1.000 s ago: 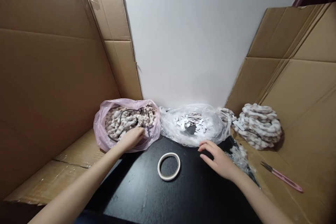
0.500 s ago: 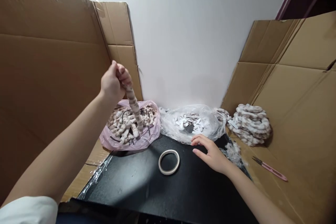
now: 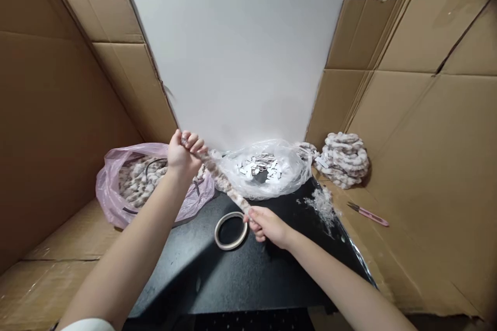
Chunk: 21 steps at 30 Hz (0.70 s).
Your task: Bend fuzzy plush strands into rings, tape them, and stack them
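Observation:
A fluffy white-and-brown strip (image 3: 229, 186) stretches slantwise between my two hands. Its upper end is in the closed fingers of my left hand (image 3: 187, 151), in front of the right part of a pink bag (image 3: 108, 186) that holds more fluffy strips. My right hand (image 3: 266, 225) pinches the lower end, just right of a roll of tape (image 3: 217, 235) lying on the black surface (image 3: 248, 279). Behind the strip sits a clear plastic bag (image 3: 297, 178) with white tags (image 3: 258, 165) in it.
A coiled fluffy bundle (image 3: 345, 160) rests at the right, with pink-handled snips (image 3: 368, 214) in front of it. Loose fluff (image 3: 323, 206) lies at the black surface's right edge. Cardboard panels (image 3: 435, 155) stand on both sides, before a pale wall (image 3: 240, 51).
My right hand has closed on the strip's lower end, which hung free over the pink bag. The strip is now drawn out toward the right. The camera view has shifted.

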{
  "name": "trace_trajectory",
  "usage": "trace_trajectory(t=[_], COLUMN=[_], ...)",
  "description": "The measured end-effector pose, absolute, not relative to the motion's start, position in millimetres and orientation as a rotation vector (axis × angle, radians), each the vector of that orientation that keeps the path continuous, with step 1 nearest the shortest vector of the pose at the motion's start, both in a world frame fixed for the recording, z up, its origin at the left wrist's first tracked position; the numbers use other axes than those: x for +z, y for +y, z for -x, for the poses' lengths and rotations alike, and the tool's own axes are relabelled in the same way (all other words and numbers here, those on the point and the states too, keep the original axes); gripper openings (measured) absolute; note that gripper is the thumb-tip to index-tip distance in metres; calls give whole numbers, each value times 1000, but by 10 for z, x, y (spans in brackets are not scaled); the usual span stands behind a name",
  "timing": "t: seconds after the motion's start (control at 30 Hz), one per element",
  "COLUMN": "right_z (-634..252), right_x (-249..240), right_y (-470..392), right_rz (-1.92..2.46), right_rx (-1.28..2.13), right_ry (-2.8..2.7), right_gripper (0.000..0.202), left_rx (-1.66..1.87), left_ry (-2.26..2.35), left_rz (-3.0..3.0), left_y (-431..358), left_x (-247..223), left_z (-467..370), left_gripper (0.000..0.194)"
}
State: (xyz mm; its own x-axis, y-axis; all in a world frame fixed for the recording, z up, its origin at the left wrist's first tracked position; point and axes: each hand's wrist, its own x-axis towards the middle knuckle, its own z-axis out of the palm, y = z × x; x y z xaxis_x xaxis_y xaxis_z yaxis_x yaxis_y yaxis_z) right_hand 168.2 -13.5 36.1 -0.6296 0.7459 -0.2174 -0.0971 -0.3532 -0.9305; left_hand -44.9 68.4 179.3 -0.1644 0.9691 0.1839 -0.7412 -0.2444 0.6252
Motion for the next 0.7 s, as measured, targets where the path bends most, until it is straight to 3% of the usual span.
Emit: trace_trajectory(t=[0.27, 0.7], right_z=[-2162, -2413], right_x=[236, 209], right_y=[71, 124], right_rz=[1237, 1376], right_rx=[1906, 2006], right_ry=[-1491, -1595], right_gripper=[39, 35], left_rx=[1701, 1724], left_ry=[670, 667], left_rz=[-515, -443], left_y=[727, 733], left_x=[973, 797], left_z=[1164, 1426], left_gripper=[43, 45])
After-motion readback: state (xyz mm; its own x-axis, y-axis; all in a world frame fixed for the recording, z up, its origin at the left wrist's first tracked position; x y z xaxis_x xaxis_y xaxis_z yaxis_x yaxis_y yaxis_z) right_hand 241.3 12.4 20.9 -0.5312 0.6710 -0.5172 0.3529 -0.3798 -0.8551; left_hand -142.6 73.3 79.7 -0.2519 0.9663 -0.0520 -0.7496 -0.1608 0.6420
